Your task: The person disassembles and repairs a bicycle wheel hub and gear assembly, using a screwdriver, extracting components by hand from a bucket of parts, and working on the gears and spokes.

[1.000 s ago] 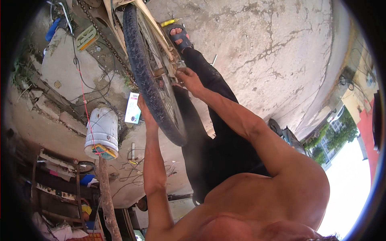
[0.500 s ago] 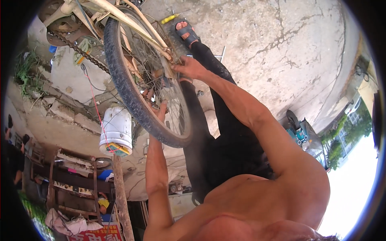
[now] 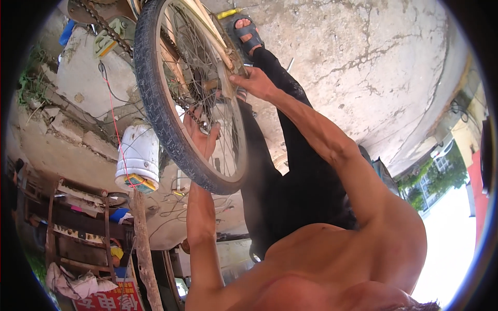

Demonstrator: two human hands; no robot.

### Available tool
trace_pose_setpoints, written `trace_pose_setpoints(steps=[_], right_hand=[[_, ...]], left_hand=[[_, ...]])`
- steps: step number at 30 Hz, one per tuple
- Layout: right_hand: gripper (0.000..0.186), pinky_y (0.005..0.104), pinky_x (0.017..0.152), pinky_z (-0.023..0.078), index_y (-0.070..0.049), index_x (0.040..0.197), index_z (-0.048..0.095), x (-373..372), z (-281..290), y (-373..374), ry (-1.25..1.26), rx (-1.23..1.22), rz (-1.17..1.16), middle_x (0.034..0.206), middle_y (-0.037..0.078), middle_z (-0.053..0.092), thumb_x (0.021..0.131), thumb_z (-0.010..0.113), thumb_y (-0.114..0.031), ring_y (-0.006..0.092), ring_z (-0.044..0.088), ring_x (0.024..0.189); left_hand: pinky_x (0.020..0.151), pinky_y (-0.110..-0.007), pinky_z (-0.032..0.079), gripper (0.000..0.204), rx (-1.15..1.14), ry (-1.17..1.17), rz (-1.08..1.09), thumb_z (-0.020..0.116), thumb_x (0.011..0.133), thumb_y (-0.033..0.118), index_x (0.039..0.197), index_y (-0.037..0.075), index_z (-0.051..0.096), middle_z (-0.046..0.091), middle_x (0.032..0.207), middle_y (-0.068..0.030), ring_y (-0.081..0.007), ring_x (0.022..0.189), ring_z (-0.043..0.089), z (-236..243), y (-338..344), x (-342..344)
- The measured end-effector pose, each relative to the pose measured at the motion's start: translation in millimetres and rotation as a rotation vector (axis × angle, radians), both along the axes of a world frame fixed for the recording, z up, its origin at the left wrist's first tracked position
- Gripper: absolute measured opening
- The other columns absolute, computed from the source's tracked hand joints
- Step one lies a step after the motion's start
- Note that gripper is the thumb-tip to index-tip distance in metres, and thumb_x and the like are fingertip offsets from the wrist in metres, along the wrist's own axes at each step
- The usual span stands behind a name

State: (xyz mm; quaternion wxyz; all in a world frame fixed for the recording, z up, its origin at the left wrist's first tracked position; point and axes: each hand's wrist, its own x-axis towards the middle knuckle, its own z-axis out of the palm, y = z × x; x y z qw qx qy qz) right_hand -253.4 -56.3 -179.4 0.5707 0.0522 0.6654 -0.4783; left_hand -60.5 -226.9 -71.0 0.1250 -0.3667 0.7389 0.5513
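A bicycle wheel (image 3: 161,114) with a dark blue tyre and thin spokes stands in front of me, held in a cream frame (image 3: 207,23). My right hand (image 3: 254,83) reaches to the hub (image 3: 215,85) and closes its fingers on it at the axle. My left hand (image 3: 199,137) is behind the spokes, fingers spread and pointing up at the chain (image 3: 194,116) below the hub. My black trousers (image 3: 290,171) and a sandalled foot (image 3: 248,33) lie beyond the wheel.
A white plastic canister (image 3: 137,158) sits left of the tyre. A yellow-handled screwdriver (image 3: 231,11) lies on the cracked concrete floor (image 3: 363,62). A wooden rack (image 3: 78,223) and a wooden post (image 3: 145,243) stand at lower left. Loose wires trail over the ground.
The view has swung so the wheel sits larger and more central. My left hand has moved from the tyre's rim to behind the spokes near the chain. My right hand stays at the hub.
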Motion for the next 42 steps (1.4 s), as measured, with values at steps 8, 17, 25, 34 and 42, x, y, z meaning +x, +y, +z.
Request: trace_pose_setpoints(steps=[8,17,25,34,42], right_hand=[[0.026,0.024,0.057,0.046,-0.005,0.095,0.063,32,45,-13,-0.201,0.097,-0.287,0.079,0.002,0.063,0.097,0.072,-0.028,0.0096,0.056,0.062],[0.062,0.0435,0.111,0.039,-0.008,0.149,0.045,90,74,-2,-0.503,0.045,-0.182,0.134,0.008,0.06,0.098,0.061,-0.038,0.0232,0.055,0.127],[0.052,0.036,0.085,0.059,-0.006,0.138,0.054,95,56,-48,-0.66,-0.049,-0.454,0.123,0.013,0.066,0.098,0.065,-0.037,0.0245,0.069,0.104],[0.036,0.0351,0.087,0.053,-0.007,0.123,0.061,59,173,-121,-0.432,0.327,-0.127,0.116,0.004,0.064,0.09,0.051,-0.013,0.0182,0.062,0.101],[0.028,0.0406,0.095,0.05,-0.007,0.115,0.062,65,128,-83,-0.424,0.354,-0.097,0.114,0.004,0.063,0.089,0.052,-0.014,0.0201,0.061,0.105]], left_hand=[[0.113,-0.047,0.041,0.065,0.14,0.056,0.246,0.08,0.082,0.014,0.14,-0.002,0.055,0.043,0.149,-0.0203,-0.0326,0.136,0.047,19,0,-17],[0.116,-0.05,0.035,0.083,-0.21,0.086,0.058,0.091,0.065,0.022,0.139,0.011,0.057,0.045,0.148,-0.0158,-0.0398,0.139,0.038,-11,-4,23],[0.116,-0.052,0.035,0.085,-0.183,0.1,0.131,0.093,0.063,0.03,0.138,0.01,0.058,0.046,0.146,-0.0148,-0.0406,0.138,0.039,-1,-14,30],[0.115,-0.05,0.038,0.077,-0.089,0.19,0.138,0.09,0.068,0.029,0.137,0.012,0.061,0.049,0.147,-0.011,-0.0383,0.138,0.041,2,-18,50],[0.111,-0.047,0.04,0.056,-0.071,0.169,0.142,0.082,0.08,0.03,0.13,0.01,0.067,0.057,0.14,-0.0111,-0.0342,0.132,0.048,-19,-8,48]])
